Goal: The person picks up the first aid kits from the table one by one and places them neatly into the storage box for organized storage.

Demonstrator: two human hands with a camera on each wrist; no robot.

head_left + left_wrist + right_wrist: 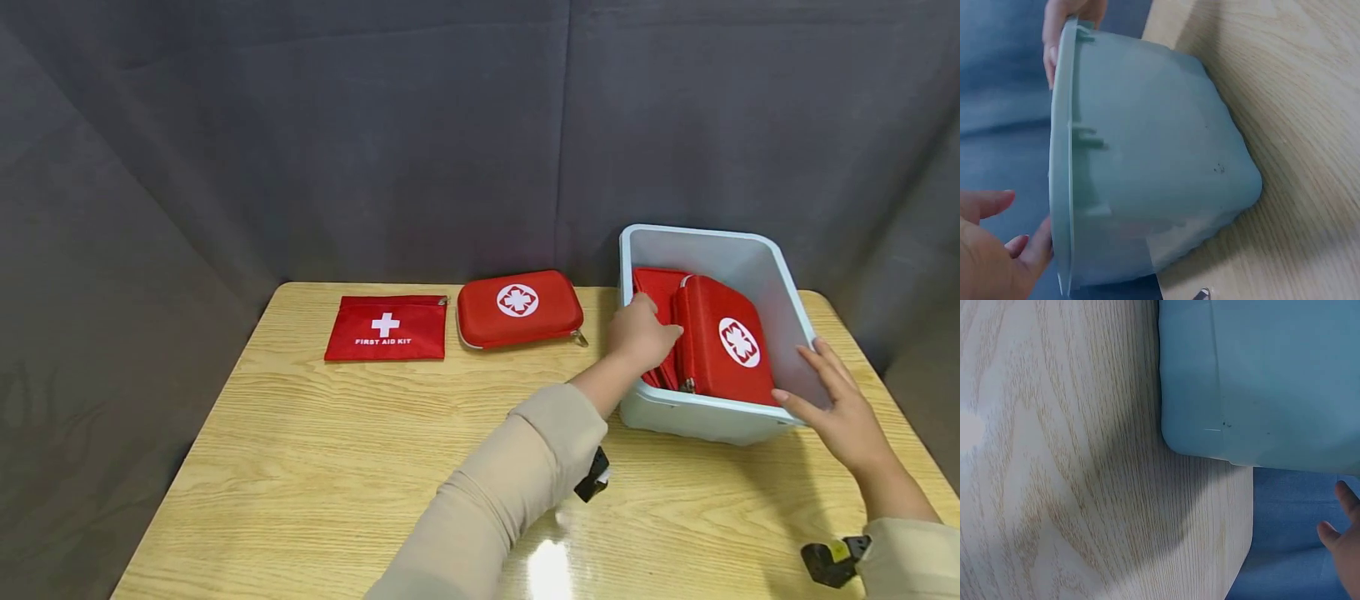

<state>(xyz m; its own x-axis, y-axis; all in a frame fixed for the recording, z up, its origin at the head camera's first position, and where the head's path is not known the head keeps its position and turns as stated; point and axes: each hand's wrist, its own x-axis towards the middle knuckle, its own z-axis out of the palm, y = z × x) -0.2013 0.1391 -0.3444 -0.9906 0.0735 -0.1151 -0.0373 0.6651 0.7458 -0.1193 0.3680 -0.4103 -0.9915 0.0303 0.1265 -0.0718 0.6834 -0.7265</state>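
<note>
A pale blue-grey plastic bin stands at the table's right, holding a flat red pouch and a red zippered hard case with a white emblem. My left hand reaches over the bin's left side to the red pouch, thumb held apart; some fingertips are hidden. In the left wrist view, fingers of the left hand are at the rim. My right hand rests at the bin's front right corner, thumb and fingers spread along the rim; the right wrist view shows two fingertips beside the bin.
Left of the bin, another red hard case lies near the table's back edge. Beside it is a flat red first aid pouch with a zipper. A dark grey curtain hangs behind the wooden table.
</note>
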